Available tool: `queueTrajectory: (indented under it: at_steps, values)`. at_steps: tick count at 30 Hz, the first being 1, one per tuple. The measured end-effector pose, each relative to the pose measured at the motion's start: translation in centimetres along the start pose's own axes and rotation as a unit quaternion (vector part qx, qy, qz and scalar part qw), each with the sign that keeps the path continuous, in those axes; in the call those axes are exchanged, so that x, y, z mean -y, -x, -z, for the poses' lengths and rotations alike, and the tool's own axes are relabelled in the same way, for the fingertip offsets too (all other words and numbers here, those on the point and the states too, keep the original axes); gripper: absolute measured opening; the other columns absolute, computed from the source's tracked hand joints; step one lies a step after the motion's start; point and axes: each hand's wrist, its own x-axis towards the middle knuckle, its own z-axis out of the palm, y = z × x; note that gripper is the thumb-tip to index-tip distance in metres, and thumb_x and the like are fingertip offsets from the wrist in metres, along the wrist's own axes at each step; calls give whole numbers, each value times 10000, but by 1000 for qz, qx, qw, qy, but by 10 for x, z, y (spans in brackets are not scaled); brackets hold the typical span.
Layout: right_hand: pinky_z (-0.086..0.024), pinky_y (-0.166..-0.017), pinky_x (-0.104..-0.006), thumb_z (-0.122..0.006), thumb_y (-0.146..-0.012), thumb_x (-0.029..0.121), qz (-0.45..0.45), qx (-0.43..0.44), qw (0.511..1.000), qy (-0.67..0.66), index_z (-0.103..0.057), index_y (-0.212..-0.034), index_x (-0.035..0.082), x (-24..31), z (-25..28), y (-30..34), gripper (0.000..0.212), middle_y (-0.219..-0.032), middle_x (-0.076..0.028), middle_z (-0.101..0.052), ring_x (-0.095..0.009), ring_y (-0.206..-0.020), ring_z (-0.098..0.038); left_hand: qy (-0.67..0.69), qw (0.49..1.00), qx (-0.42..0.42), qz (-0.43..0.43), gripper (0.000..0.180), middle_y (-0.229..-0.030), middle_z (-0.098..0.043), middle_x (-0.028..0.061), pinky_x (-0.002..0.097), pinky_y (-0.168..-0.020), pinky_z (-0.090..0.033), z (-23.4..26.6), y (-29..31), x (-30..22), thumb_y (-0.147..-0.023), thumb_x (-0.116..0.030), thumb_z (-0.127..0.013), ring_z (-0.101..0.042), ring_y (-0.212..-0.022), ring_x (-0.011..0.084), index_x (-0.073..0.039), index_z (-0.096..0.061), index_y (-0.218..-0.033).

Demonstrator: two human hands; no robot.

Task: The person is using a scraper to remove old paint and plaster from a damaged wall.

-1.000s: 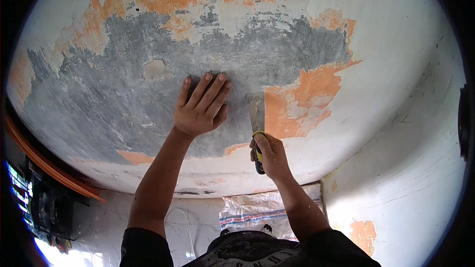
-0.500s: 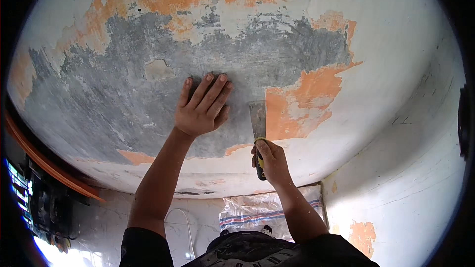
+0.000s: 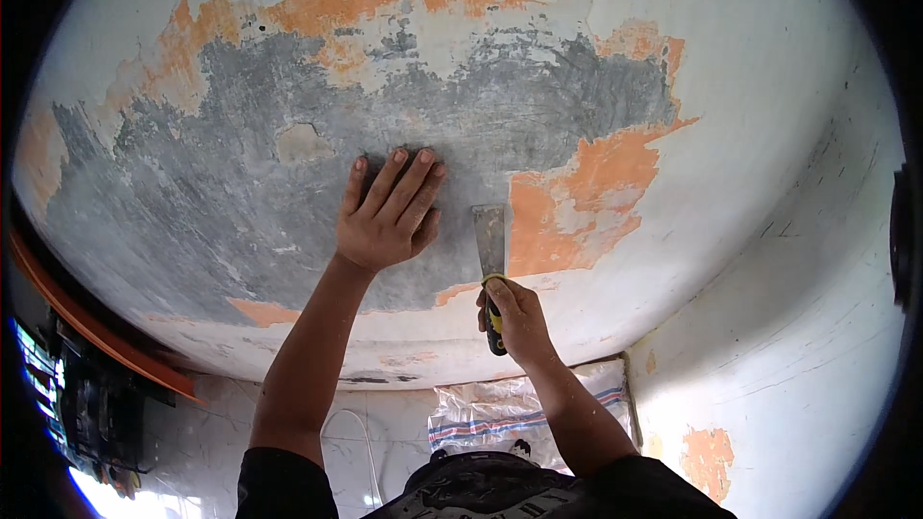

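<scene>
the step in hand looks to be scraping the coating off a wide white-painted wall [image 3: 731,115]. just right of centre in the frame, the right hand [image 3: 519,317] is closed around the black-and-yellow handle of a flat metal scraper [image 3: 490,240], its blade pointing up the frame. that blade lies over the bared, streaky grey patch [image 3: 240,163], just beside the straight left edge of the smooth orange paint layer [image 3: 534,231]; how hard it presses, i cannot tell. near the middle of the frame, the left hand [image 3: 385,221] is spread, palm toward the grey, seemingly braced on it, holding nothing. my judgement: the next move calls for setting the blade's edge under that orange border, at a low angle, with steady pressure.
</scene>
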Motion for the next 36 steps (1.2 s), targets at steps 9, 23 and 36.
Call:
queueTrajectory:
  at_steps: [9, 23, 36]
  values:
    - [-435, -529, -255, -486, -1028, 338, 69, 42, 997, 1, -585, -843, 22, 56, -13, -17, 379, -684, -39, -578, -101, -564, -557, -7, 1000, 13, 0, 476, -1479, -482, 47, 536, -1183, -213, 2, 4, 5, -925, -366, -525, -412, -1394, 267, -174, -581, -1358]
    - [-445, -542, -257, -483, -1030, 344, 58, 46, 997, -4, -581, -849, 26, 50, -9, -21, 379, -709, -36, -571, -117, -576, -571, -3, 1000, 9, 1, 465, -1466, -498, 42, 526, -1184, -217, 2, 3, 4, -934, -369, -521, -417, -1391, 263, -174, -589, -1350]
    - [-445, -530, -263, -474, -1032, 321, 43, 17, 998, 39, -587, -850, 8, 51, -9, -11, 379, -693, -39, -576, -108, -556, -563, -8, 1000, 9, -1, 461, -1473, -491, 42, 531, -1179, -220, 1, 4, 4, -939, -382, -508, -419, -1389, 264, -177, -596, -1342]
